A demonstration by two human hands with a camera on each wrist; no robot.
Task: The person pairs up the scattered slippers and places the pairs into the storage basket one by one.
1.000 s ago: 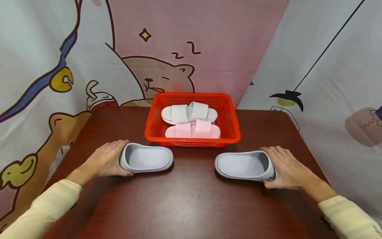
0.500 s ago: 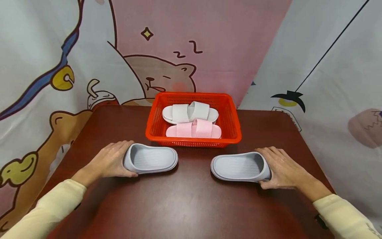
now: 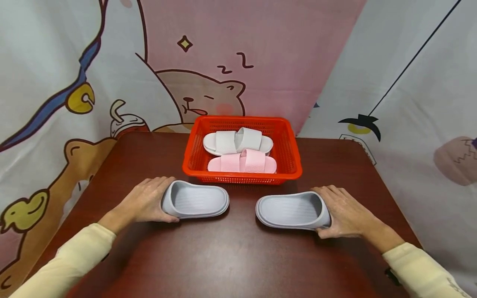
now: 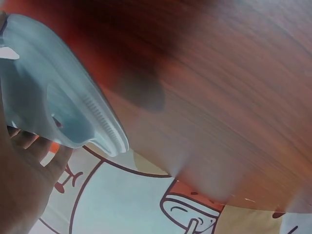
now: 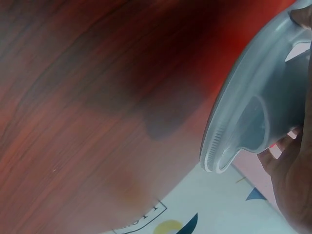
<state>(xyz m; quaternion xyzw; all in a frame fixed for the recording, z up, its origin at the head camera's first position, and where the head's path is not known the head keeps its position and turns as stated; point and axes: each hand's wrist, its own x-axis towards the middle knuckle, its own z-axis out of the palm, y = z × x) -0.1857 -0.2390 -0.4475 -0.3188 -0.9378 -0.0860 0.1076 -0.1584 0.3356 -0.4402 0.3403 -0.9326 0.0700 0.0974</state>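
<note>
Two grey slippers lie on the dark wooden table (image 3: 231, 256), toes pointing at each other. My left hand (image 3: 147, 200) grips the left grey slipper (image 3: 197, 200) over its strap end, thumb along the near side. My right hand (image 3: 344, 211) grips the right grey slipper (image 3: 290, 210) the same way. A narrow gap of table separates the two toes. The left wrist view shows the left slipper (image 4: 53, 97) close up with my fingers (image 4: 24, 185) under its strap. In the right wrist view, the right slipper (image 5: 258, 112) appears with my fingers (image 5: 295, 170) behind it.
A red mesh basket (image 3: 242, 179) stands just behind the slippers at the table's middle. It holds a white pair (image 3: 236, 142) at the back and a pink pair (image 3: 242, 162) in front. Cartoon-print cloth hangs around the table on three sides.
Both hands have slid their grey slippers inward along the table, so the gap between the two toes has shrunk. The basket has not moved.
</note>
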